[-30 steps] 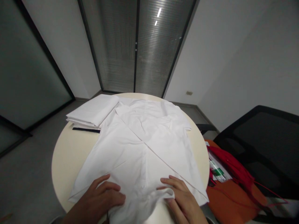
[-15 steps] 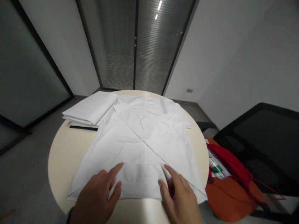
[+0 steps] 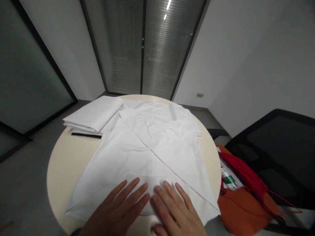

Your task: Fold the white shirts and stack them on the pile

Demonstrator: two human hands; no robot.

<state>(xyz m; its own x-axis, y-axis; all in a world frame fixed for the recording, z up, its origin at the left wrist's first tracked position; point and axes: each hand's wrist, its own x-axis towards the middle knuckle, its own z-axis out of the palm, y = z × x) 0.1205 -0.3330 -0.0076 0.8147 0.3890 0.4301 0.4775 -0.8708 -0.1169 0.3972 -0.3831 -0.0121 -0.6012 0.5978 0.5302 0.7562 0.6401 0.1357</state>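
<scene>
A white garment, its front panels overlapping along a diagonal edge, lies spread on the round cream table. Its lower edge faces me, with a small folded-up flap at the middle. My left hand rests flat on this flap from the left, fingers stretched out. Close beside it, my right hand lies on the cloth with fingers spread. Neither hand grips anything. Both hands cover much of the lower hem.
A stack of folded white cloth sits at the table's back left, over a dark flat edge. To the right stands an orange-seated chair bearing a red bag and a clear packet. Glass panels rise behind.
My hands have come closer together, from the sides of the flap to its middle. Their curled fingers have straightened and now lie flat on the cloth.
</scene>
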